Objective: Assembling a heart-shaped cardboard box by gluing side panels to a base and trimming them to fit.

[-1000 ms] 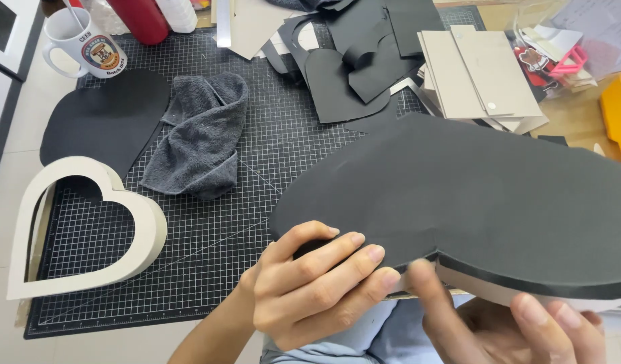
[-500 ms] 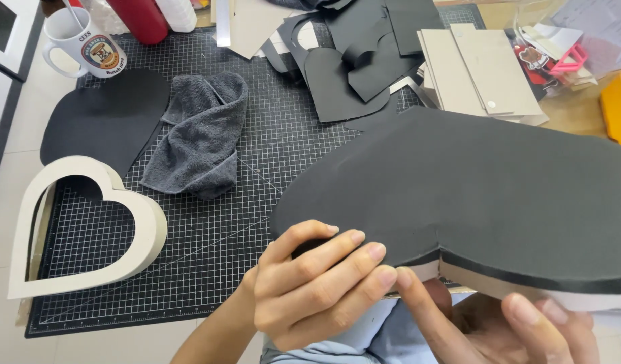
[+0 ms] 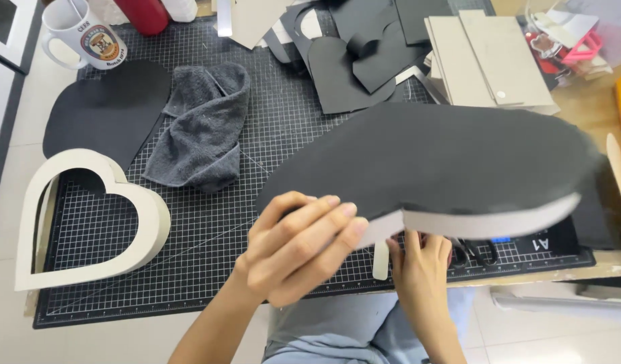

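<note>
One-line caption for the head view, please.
Left hand and right hand hold a black-covered heart-shaped board above a gridded cutting mat, beside a cream heart frame and grey towel.

Large black-topped heart-shaped board w/ pale grey edge (image 3: 445,162): held above cutting mat, tilted, black face up, pointed end toward left hand, grey edge facing camera.

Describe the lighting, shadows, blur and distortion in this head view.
Head view: soft, even light, no hard glare; the black heart-shaped board lid throws a faint shadow on the gridded black cutting mat; the left hand and right hand, close to the lens, look slightly soft, while the cream heart-shaped frame and grey folded towel stay sharp; mat gridlines bow mildly toward the edges.
</note>
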